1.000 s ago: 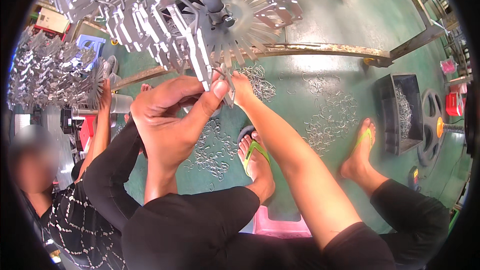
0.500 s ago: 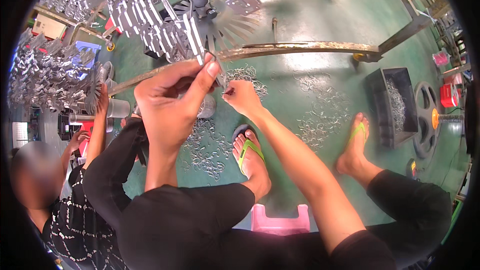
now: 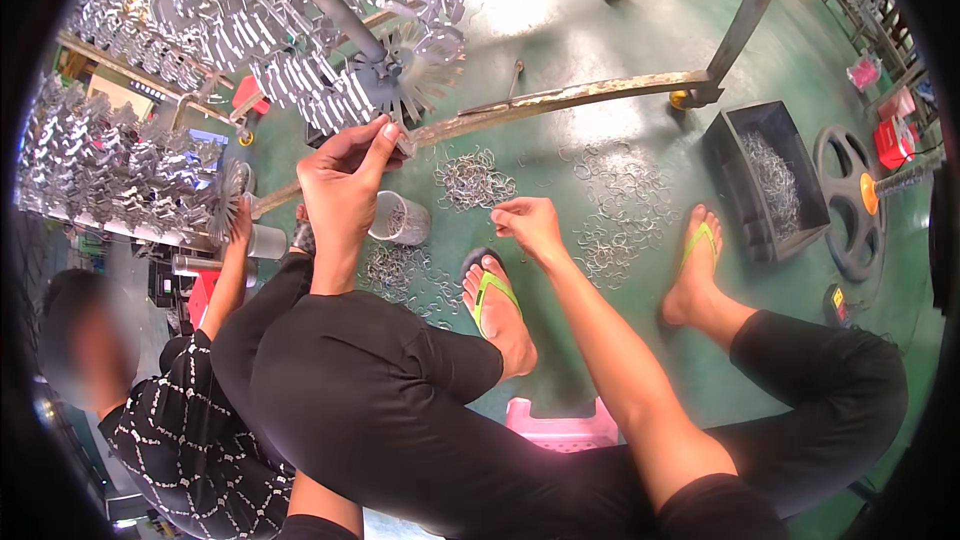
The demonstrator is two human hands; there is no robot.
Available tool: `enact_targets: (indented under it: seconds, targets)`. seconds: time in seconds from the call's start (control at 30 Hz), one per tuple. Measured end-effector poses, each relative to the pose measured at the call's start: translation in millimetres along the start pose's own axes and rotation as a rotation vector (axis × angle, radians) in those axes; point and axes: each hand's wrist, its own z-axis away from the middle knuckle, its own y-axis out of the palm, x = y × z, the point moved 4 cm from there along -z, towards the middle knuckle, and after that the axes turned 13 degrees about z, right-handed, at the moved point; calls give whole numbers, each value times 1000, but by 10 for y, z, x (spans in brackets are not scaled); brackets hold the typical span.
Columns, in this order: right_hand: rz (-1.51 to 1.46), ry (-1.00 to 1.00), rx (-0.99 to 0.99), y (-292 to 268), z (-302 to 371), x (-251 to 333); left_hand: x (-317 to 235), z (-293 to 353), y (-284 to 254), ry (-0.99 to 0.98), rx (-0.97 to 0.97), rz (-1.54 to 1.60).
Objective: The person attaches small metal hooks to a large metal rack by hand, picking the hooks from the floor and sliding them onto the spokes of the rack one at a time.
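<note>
My left hand [image 3: 345, 185] is closed in a pinch on a small grey metal part [image 3: 403, 144], just below the lowest tier of a hanging rack. Rows of flat, shiny metal parts [image 3: 318, 90] hang on that rack around its dark centre pole [image 3: 335, 5]. Apart from the left, my right hand [image 3: 532, 227] hovers over the floor with thumb and fingertips pressed together. Whatever its fingertips hold, if anything, is too small to make out. Beneath it lies a pile of bent metal hooks [image 3: 475, 180]. A white bucket [image 3: 402, 220] stands below my left hand.
More hooks [image 3: 625, 205] lie scattered on the green floor. At right are a black bin [image 3: 772, 185] of hooks and a grey spoked wheel [image 3: 850, 202]. A rusty frame bar [image 3: 570, 98] crosses ahead. A co-worker [image 3: 190, 420] sits at left by another loaded rack [image 3: 120, 155].
My right hand has drawn away from my left, back and to the right. The left still pinches beside the rack. My view has shifted, showing the bucket and hook pile more fully.
</note>
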Motion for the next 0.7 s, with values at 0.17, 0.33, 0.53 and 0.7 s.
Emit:
enact_targets:
  seconds: [0.17, 0.33, 0.53, 0.7]
  targets:
    - [-375, -12, 106, -197, 117, 389, -12, 54, 31, 38, -21, 11]
    - [-615, -204, 241, -149, 390, 1180, 18, 134, 98, 71, -51, 25]
    - [-510, -283, 276, -39, 510, 1462, 15, 166, 99, 111, -53, 32]
    - [-236, -327, 164, -65, 508, 1472, -2, 198, 80, 115, -64, 28]
